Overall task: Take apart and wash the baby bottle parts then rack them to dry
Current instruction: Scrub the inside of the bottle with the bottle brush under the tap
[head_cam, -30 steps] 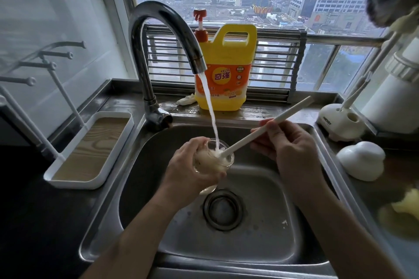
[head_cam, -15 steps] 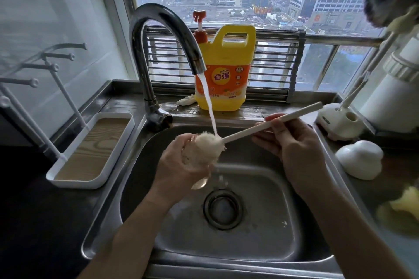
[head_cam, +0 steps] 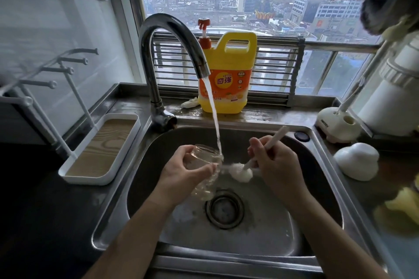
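Note:
Over the steel sink (head_cam: 317, 188), my left hand (head_cam: 181, 174) grips a clear glass baby bottle (head_cam: 205, 158) tilted on its side, mouth toward the right. Water from the tap (head_cam: 172, 36) streams down onto the bottle's rim. My right hand (head_cam: 274, 165) holds the white handle of a bottle brush (head_cam: 241, 171), whose sponge head hangs just right of the bottle's mouth, outside it. A white drying rack (head_cam: 99, 147) with upright pegs and a wood-look tray stands on the left counter.
A yellow detergent jug (head_cam: 226, 79) with a red pump stands behind the sink on the sill. On the right counter sit a white brush stand (head_cam: 335, 124), a white dome-shaped cap (head_cam: 356, 161) and a yellow sponge (head_cam: 401, 204). The drain (head_cam: 224, 208) lies below my hands.
The brush head has come out of the bottle and dropped to its right. My left hand has tipped the bottle onto its side under the stream.

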